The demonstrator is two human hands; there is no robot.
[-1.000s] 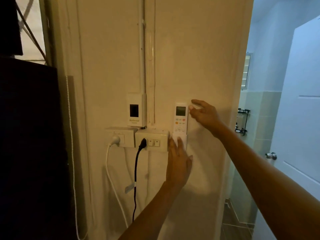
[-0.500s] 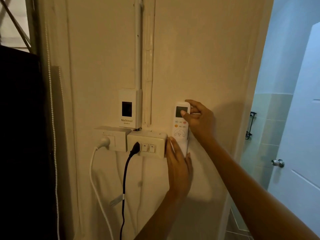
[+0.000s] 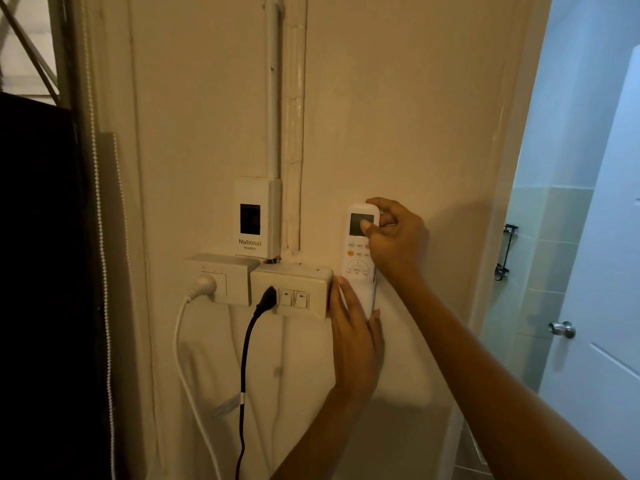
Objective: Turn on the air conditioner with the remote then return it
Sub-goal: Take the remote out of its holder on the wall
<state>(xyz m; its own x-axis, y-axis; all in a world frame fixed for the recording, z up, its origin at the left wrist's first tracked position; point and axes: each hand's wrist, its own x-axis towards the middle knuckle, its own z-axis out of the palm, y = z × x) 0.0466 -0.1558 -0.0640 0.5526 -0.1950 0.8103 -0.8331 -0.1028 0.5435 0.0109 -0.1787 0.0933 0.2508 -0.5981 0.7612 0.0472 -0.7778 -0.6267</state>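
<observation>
A white air conditioner remote [image 3: 356,258] with a small grey screen and coloured buttons stands upright in a white wall holder [image 3: 367,296] on the cream wall. My right hand [image 3: 393,237] grips the remote's top, thumb on the screen and fingers curled behind its upper edge. My left hand [image 3: 356,336] lies flat against the wall over the lower part of the holder, fingers pointing up. The air conditioner itself is out of view.
Left of the remote sit a switch box [image 3: 292,292] with a black plug, a socket [image 3: 221,277] with a white plug, and a white breaker box [image 3: 256,218]. Cables hang below. A dark panel [image 3: 38,271] stands left; a doorway and white door [image 3: 602,306] are right.
My right hand went from open beside the remote to gripping its top. My left hand slid up onto the holder. The view moved closer to the wall.
</observation>
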